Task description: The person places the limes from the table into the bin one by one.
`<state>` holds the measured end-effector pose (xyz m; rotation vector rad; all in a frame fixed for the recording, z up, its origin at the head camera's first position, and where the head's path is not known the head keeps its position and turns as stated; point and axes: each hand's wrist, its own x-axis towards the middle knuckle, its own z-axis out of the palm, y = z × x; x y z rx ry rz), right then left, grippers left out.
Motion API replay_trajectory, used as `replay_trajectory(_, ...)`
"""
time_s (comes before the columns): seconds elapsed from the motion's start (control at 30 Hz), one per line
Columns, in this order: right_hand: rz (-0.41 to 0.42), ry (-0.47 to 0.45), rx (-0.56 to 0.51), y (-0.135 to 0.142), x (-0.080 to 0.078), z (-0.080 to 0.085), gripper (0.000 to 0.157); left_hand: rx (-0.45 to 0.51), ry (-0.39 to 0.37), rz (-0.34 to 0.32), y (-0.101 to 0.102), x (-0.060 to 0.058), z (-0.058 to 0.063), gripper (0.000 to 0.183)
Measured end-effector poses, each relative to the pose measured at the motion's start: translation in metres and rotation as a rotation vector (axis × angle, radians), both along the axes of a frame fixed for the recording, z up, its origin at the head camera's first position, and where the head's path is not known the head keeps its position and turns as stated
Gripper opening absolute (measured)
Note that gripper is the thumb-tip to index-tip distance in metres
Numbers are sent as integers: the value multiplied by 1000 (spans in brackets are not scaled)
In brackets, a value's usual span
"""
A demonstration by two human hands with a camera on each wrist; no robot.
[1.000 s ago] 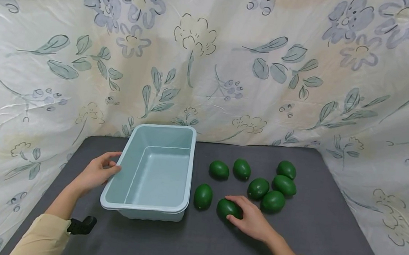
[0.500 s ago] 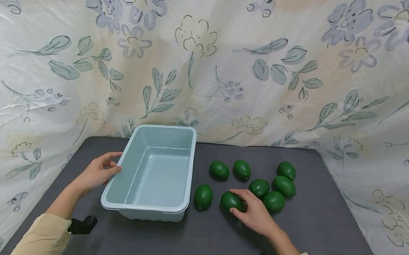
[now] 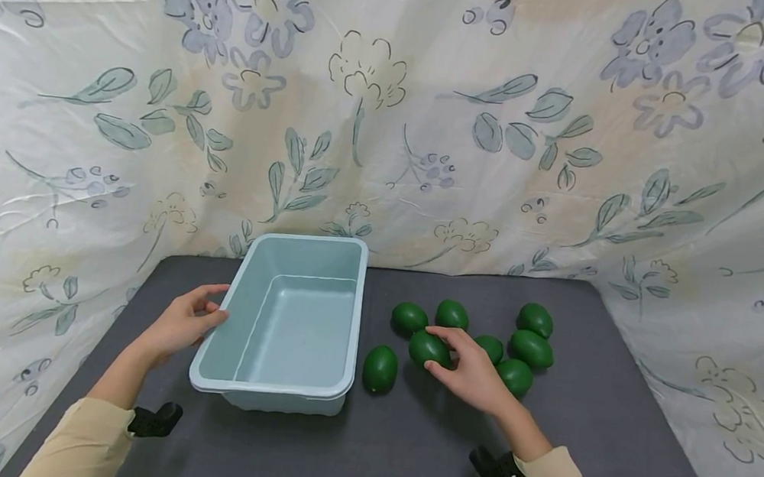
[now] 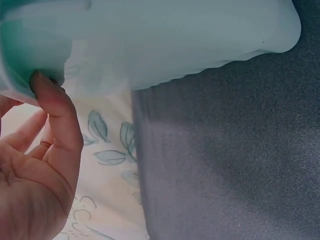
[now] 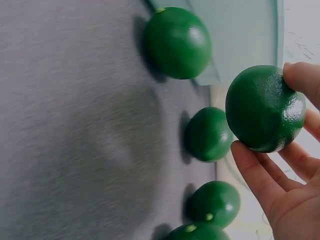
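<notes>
My left hand (image 3: 180,323) pinches the left rim of a pale blue-green plastic bin (image 3: 270,390). In the left wrist view its thumb (image 4: 57,107) bends over the rim, and the bin wall (image 4: 200,35) stretches above the table. My right hand (image 3: 475,374) grips a glossy dark green lime (image 3: 428,349) between thumb and fingers. The right wrist view shows this lime (image 5: 265,107) held up off the table. A loose lime (image 3: 380,369) lies between the bin and my right hand. Behind the held one sit two more, a lime (image 3: 409,318) and another lime (image 3: 452,314).
Several limes (image 3: 532,349) cluster on the right, partly hidden by my right hand. The dark grey table (image 3: 360,467) ends at a floral cloth (image 3: 390,155) hung behind it. The bin's floor (image 3: 297,330) shows bare.
My right hand has raised the lime off the table and carried it slightly back and left, now overlapping the rear limes in view. My left hand stays on the bin rim.
</notes>
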<state>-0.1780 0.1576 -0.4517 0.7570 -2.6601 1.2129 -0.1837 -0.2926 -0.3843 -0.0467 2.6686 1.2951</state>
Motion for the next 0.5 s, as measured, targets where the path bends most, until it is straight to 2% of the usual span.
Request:
replay_trajectory(0.27, -17, -20, 9, -11, -18, 12, 53, 6, -5, 6, -1, 0, -1, 61)
replay_trajectory(0.5, -22, 4, 6, -21, -32, 22, 52, 6, 0, 11, -2, 0, -2, 60)
